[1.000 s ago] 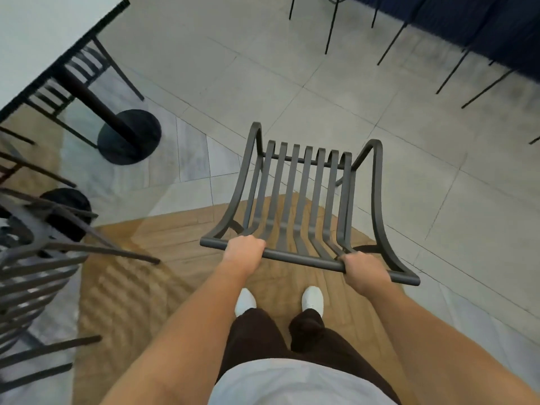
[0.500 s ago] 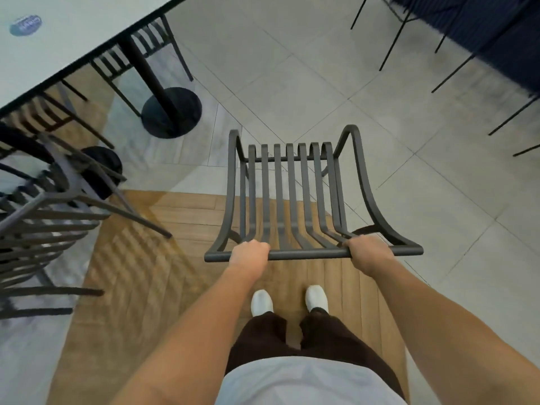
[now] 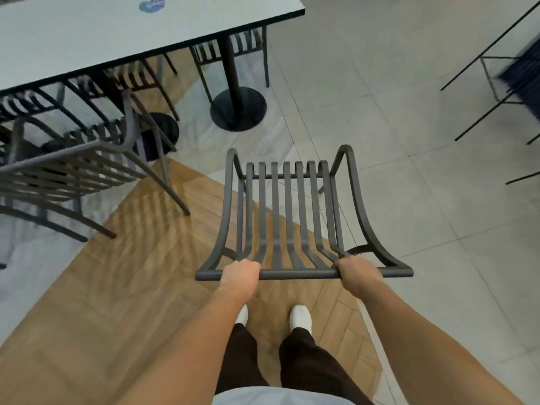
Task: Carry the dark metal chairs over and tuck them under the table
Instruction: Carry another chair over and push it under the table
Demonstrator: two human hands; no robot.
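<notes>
A dark metal slatted chair [image 3: 287,206] is right in front of me, its seat pointing away. My left hand [image 3: 241,273] grips the top rail of its backrest near the left end. My right hand [image 3: 358,271] grips the same rail near the right end. The pale-topped table [image 3: 87,33] with a black edge stands at the upper left, on a black post with a round base [image 3: 238,108]. Another dark chair [image 3: 73,171] stands at the left, next to the table. More dark chairs [image 3: 233,48] sit tucked under the far side.
Thin black metal legs of other furniture [image 3: 496,83] stand at the upper right beside something dark blue. The floor is grey tile with a wooden herringbone patch [image 3: 131,273] under my feet. A second round base [image 3: 159,133] sits behind the left chair.
The table, its post and the left chair have slid rightward and closer in view. The held chair has squared up in front of me. Both hands keep their grip on the rail.
</notes>
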